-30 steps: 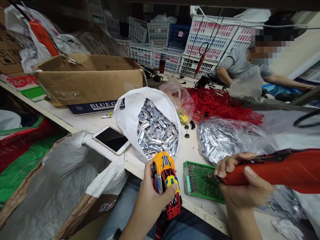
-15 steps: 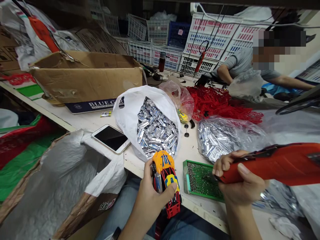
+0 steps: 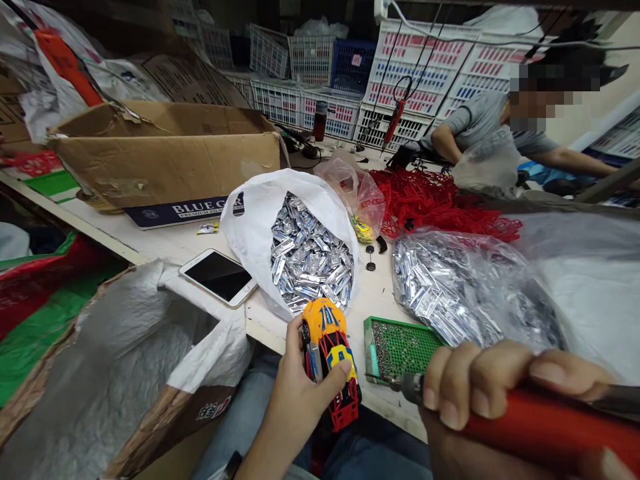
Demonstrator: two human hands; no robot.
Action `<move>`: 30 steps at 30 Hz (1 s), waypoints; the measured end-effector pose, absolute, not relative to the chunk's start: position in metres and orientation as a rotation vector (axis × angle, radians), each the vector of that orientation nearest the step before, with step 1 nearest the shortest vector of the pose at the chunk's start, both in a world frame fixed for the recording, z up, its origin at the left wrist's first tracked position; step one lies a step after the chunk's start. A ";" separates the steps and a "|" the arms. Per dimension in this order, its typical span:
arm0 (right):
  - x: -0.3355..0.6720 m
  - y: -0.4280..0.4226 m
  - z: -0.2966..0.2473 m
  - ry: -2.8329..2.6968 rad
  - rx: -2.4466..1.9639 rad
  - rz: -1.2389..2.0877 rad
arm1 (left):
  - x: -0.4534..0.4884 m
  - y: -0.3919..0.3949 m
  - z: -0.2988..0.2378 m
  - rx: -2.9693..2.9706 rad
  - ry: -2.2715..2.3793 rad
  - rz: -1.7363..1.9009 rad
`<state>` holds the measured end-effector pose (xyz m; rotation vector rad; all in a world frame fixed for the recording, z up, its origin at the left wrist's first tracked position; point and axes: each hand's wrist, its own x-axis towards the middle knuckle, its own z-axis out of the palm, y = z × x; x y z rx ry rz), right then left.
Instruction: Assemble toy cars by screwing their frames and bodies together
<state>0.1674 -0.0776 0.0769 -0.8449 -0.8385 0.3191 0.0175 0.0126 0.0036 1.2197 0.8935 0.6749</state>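
A toy car point(image 3: 327, 320) with an orange front, yellow-and-blue roof and red frame is gripped in my left hand point(image 3: 305, 393), its thumb across the roof. My right hand point(image 3: 480, 387) is wrapped round a red electric screwdriver point(image 3: 555, 427), whose bit points left toward the toy car, apart from it. Just behind the bit lies a green tray point(image 3: 410, 350) of small screws. Beyond the toy car, an open white bag point(image 3: 250, 213) holds many shiny silver-and-blue parts point(image 3: 310, 260). To its right is a clear plastic bag point(image 3: 450, 287) of similar parts.
A phone point(image 3: 219, 277) lies left of the white bag, before a cardboard box point(image 3: 170, 163). Red plastic frames point(image 3: 430, 200) are heaped behind the clear bag. A wheel pair point(image 3: 370, 259) sits on the table. A co-worker point(image 3: 470, 127) leans in at back right. Another red screwdriver point(image 3: 395, 123) hangs beyond.
My right hand has turned the screwdriver and brought it nearer and lower, its bit leaving the screw tray toward the toy car. My left hand keeps the toy car nearly in place.
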 end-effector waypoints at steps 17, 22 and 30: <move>0.137 -0.057 0.076 -0.871 -0.824 0.360 | 0.019 0.011 0.008 1.190 0.880 0.689; 0.133 -0.054 0.070 -0.855 -0.752 0.325 | 0.022 0.009 0.014 1.152 0.924 0.701; 0.150 -0.059 0.075 -0.797 -0.737 0.386 | 0.020 0.011 0.009 1.216 0.942 0.713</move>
